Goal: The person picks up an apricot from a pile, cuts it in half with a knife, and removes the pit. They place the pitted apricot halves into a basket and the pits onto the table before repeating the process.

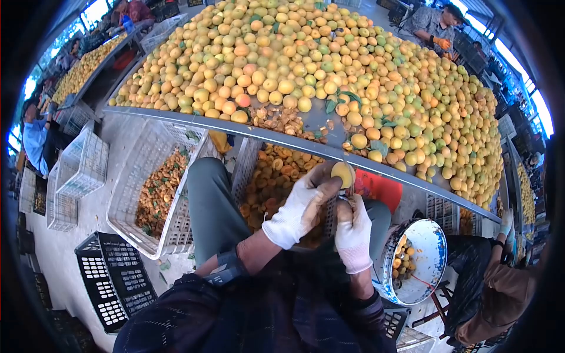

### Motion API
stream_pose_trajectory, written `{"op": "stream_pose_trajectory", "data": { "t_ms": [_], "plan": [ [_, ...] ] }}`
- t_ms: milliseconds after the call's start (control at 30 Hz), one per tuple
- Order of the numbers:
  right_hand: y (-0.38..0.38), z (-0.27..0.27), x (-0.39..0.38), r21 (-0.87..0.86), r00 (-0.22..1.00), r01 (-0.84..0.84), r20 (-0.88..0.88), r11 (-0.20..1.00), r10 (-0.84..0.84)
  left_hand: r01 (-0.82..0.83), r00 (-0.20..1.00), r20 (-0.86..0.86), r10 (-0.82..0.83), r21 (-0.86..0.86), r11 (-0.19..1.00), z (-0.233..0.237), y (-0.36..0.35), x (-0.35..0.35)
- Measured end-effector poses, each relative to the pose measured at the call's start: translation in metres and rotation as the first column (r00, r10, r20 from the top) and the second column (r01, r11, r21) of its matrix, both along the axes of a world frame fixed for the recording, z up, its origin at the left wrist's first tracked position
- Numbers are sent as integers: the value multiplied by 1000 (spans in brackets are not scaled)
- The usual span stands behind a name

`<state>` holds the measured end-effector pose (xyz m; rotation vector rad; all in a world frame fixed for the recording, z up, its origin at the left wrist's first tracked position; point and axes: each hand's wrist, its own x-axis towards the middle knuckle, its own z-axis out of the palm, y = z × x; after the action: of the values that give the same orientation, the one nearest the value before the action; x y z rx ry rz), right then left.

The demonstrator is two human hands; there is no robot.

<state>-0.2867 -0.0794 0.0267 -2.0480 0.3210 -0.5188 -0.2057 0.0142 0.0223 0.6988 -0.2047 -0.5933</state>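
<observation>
My left hand, in a white glove with brown-stained fingertips, holds a yellow apricot just in front of the table edge. Close on its right, my right hand, also gloved, is closed around a small tool whose metal part shows beside the fruit; its shape is hard to make out. Beneath my hands stands a crate of split apricots between my knees. A large heap of whole apricots covers much of the table, with peel scraps near its front edge.
A white crate of scraps stands left, beside a black crate. On the right are a paint-marked bucket with fruit pieces and a seated co-worker. A red container sits below the edge. Other people work farther back.
</observation>
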Motion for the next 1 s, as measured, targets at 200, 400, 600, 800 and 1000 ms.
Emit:
{"op": "stream_pose_trajectory", "data": {
  "t_ms": [200,400,600,800,1000],
  "plan": [
    [7,-2,3,24,996,36,78,999,-37,209,940,-225,-255,-208,956,0,0,-3],
    [-14,0,-5,64,1000,-29,12,998,29,169,922,292,-254,288,943,13,21,23],
    [-16,5,-12,604,970,-66,-148,794,193,156,977,125,-173,130,979,-4,8,2],
    [-26,-4,-17,509,964,-173,-88,843,251,296,932,163,-324,174,939,-8,11,10],
    [-43,11,-22,580,881,-215,-232,786,413,287,813,351,-464,451,845,15,18,27]
  ]
}}
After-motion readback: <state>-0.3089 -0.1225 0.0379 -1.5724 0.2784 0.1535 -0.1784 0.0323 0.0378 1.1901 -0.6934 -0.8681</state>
